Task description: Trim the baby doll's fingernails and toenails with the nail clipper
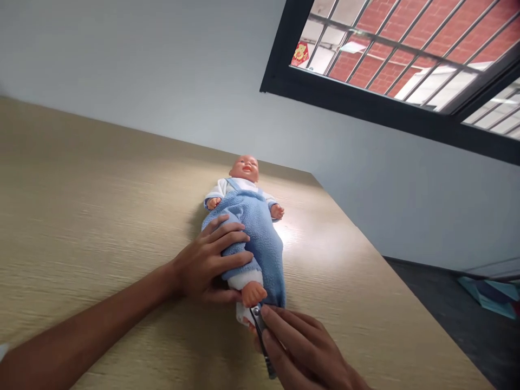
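While the doll (260, 233) lies face-up on the counter (101, 216), your left hand (209, 261) grasps its leg (244, 279), presumably steadying the foot (254, 293); your right hand (303, 342) pinches nail clippers (257, 316) close by, likely for control.

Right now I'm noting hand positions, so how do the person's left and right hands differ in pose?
The left hand is spread over one blue-clad leg of the doll, while the right hand pinches a metal nail clipper. The left hand sits higher in the picture; the right hand is lower, reaching the bottom edge. Both are bare and close to the doll's upper foot.
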Demonstrator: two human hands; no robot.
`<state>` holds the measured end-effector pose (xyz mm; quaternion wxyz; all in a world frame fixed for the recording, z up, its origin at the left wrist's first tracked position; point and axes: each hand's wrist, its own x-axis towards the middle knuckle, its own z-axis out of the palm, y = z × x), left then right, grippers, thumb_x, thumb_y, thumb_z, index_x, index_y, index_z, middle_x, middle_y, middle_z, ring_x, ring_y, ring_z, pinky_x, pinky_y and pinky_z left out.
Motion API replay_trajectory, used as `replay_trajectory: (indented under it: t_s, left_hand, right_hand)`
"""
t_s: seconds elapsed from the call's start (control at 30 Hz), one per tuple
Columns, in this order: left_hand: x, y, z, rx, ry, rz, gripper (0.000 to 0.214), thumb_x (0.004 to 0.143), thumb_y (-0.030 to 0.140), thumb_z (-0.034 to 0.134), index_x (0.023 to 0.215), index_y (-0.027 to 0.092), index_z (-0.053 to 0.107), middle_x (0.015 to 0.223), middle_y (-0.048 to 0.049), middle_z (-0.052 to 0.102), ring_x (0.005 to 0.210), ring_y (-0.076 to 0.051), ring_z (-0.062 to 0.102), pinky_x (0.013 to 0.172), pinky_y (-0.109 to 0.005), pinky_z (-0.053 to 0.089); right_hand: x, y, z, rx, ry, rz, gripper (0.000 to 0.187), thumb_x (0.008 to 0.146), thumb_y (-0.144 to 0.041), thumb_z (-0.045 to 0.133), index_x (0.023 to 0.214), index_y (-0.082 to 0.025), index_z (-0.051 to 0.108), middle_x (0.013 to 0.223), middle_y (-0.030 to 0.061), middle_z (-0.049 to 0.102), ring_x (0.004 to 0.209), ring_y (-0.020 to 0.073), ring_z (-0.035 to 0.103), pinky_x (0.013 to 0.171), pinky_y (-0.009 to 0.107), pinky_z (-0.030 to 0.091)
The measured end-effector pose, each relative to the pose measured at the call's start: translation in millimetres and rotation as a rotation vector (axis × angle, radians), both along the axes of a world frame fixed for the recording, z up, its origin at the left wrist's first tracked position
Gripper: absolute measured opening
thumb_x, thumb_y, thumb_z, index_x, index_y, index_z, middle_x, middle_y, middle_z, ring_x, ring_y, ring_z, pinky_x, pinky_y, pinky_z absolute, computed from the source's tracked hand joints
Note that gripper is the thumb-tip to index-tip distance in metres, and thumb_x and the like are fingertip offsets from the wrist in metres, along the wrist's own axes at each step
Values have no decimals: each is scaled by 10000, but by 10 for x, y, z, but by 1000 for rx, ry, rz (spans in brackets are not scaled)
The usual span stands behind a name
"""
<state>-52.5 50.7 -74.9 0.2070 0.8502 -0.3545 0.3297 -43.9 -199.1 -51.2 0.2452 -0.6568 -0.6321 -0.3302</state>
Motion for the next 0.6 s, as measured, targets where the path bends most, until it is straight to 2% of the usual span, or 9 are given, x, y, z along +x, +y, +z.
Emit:
replay_trajectory:
  t_s: [0.13,0.3,0.37,0.43,0.5,0.6]
  left_hand:
    - [1,5,-7,4,5,17,473,869,538,580,1166,174,634,1252,-171,619,1300,-351,487,1175,-619,224]
    - [-45,-43,10,-7,5,31,457,832,466,628,1170,159,638,1266,-177,619,1313,-347,486,1182,-611,221]
    - [-81,-95,15,-15,-16,49,421,845,432,645,1170,164,642,1269,-166,629,1302,-332,504,1196,-607,190]
    - [-114,-150,12,-9,-42,66,343,904,402,620,1158,174,650,1238,-140,660,1276,-311,534,1213,-602,138]
    - [-134,-194,4,-1,-56,58,297,983,383,533,1154,171,652,1178,-110,698,1256,-297,555,1224,-599,88]
    - [-144,-233,-3,-47,-59,52,323,1038,371,442,1170,151,639,1141,-90,722,1255,-285,560,1237,-586,43]
  right_hand:
    - [-37,34,33,-47,0,-17,203,851,-23,646,938,-203,682,938,60,773,831,178,758,777,236,643]
    - [-39,48,31,8,-27,-4,210,854,0,590,823,-196,658,884,73,762,764,172,754,701,230,649]
    - [-18,-3,-57,-1,-31,13,172,870,-13,589,875,-167,665,929,98,762,829,191,756,726,257,653]
    - [9,-72,-178,14,69,17,156,894,-59,608,1026,-127,658,1017,120,750,918,201,744,766,276,653]
    - [30,-125,-284,120,255,-7,265,891,-82,631,1152,-123,610,1067,120,731,939,196,735,769,289,655]
    - [39,-135,-331,188,370,2,318,875,-86,657,1179,-137,578,1084,114,710,950,193,728,774,291,651]
